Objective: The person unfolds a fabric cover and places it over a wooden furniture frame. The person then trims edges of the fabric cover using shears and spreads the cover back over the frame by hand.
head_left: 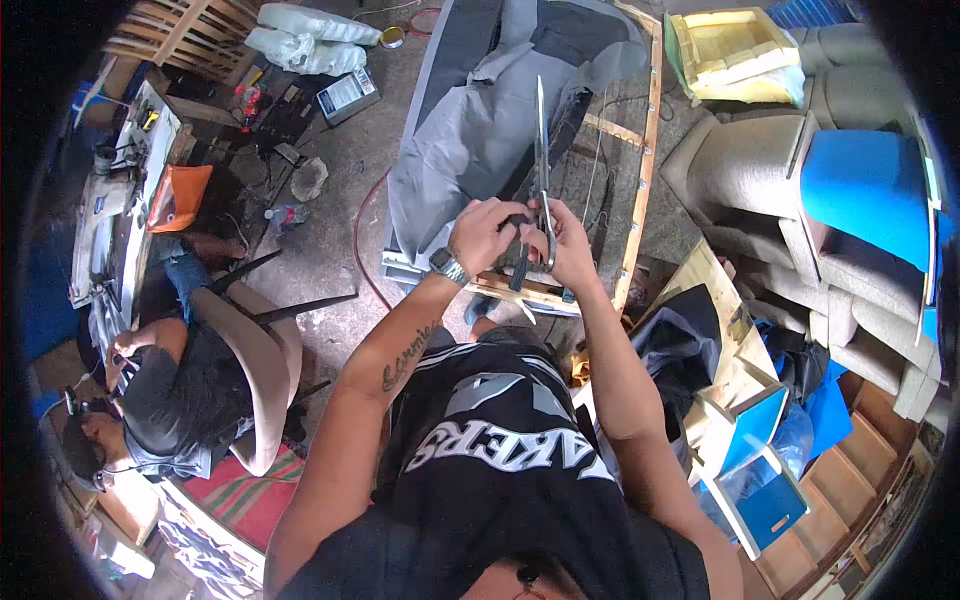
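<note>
Large scissors (542, 140) point away from me, with their blades slightly apart. My right hand (562, 245) is closed round their handles. Just to the left, my left hand (485, 238) has its fingers bent inward near the handles, and what they pinch is too small to make out. A dark strip (519, 272) hangs below my hands. Grey fabric (460, 150) lies in folds over the left part of a wooden frame (645, 170), beyond my hands.
A person sits at the left by a work table (150, 150). Grey sofa pieces (750, 165) with a blue panel (865, 190) are stacked at the right. Wooden boards (715, 300) lean at the lower right. A red hose (361, 235) and a bottle (286, 214) lie on the floor.
</note>
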The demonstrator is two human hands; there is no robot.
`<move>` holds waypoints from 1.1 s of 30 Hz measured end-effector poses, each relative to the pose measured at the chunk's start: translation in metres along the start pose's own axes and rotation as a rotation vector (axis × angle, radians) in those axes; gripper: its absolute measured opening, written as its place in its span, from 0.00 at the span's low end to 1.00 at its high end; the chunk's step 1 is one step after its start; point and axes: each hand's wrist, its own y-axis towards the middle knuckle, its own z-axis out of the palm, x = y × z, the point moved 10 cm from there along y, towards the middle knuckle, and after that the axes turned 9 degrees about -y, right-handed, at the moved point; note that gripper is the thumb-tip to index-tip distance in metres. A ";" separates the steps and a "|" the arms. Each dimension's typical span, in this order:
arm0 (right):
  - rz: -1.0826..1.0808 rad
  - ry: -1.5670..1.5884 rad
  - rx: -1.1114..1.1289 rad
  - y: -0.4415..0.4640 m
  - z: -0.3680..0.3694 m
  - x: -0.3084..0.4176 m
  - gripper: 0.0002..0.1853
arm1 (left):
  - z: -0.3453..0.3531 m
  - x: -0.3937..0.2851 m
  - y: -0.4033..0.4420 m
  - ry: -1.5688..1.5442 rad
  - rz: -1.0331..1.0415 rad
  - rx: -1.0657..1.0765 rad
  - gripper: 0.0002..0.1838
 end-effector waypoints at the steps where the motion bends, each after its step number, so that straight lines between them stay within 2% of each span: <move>1: 0.006 0.006 -0.017 -0.004 -0.003 -0.006 0.21 | -0.002 0.005 -0.001 -0.022 -0.026 -0.027 0.13; 5: 0.082 0.029 -0.038 -0.029 -0.006 -0.028 0.21 | -0.041 0.050 -0.015 -0.271 -0.350 -0.467 0.08; 6: 0.083 0.005 -0.022 -0.035 -0.004 -0.039 0.21 | -0.056 0.041 -0.016 0.135 -0.104 -0.490 0.10; 9: 0.120 -0.200 -0.071 -0.049 0.001 -0.065 0.24 | -0.060 0.122 -0.056 -0.361 -0.715 -0.589 0.11; 11: -0.014 -0.514 -0.109 -0.046 0.005 -0.070 0.26 | -0.069 0.119 -0.058 -0.472 -0.750 -0.647 0.10; 14: 0.009 -0.837 -0.136 -0.048 0.005 -0.063 0.27 | -0.079 0.115 -0.055 -0.650 -0.791 -0.728 0.11; 17: -0.242 -1.026 -0.172 -0.037 0.005 -0.040 0.33 | -0.083 0.116 -0.046 -0.574 -0.889 -0.548 0.11; 18: -0.192 -1.108 -0.159 -0.032 0.002 -0.044 0.35 | -0.085 0.116 -0.043 -0.511 -0.932 -0.469 0.11; 21: -0.285 -1.249 -0.166 -0.021 -0.005 -0.031 0.37 | -0.100 0.128 -0.025 -0.315 -0.905 -0.299 0.13; 22: -0.315 -1.270 -0.151 -0.017 -0.007 -0.030 0.37 | -0.110 0.124 -0.015 -0.078 -0.875 -0.242 0.16; 25: -0.356 -1.302 -0.190 -0.010 -0.008 -0.021 0.37 | -0.115 0.071 0.022 0.133 -0.890 -0.155 0.18; 26: -0.319 -1.295 -0.184 -0.008 -0.007 -0.011 0.37 | -0.112 0.061 0.033 0.162 -0.859 -0.130 0.18; 29: -0.385 -1.203 -0.289 -0.003 -0.006 0.012 0.37 | -0.096 0.059 0.053 0.120 -0.790 -0.077 0.16; 33: -0.345 -1.200 -0.346 0.004 -0.010 0.034 0.36 | -0.078 0.037 0.093 0.428 -0.479 0.042 0.17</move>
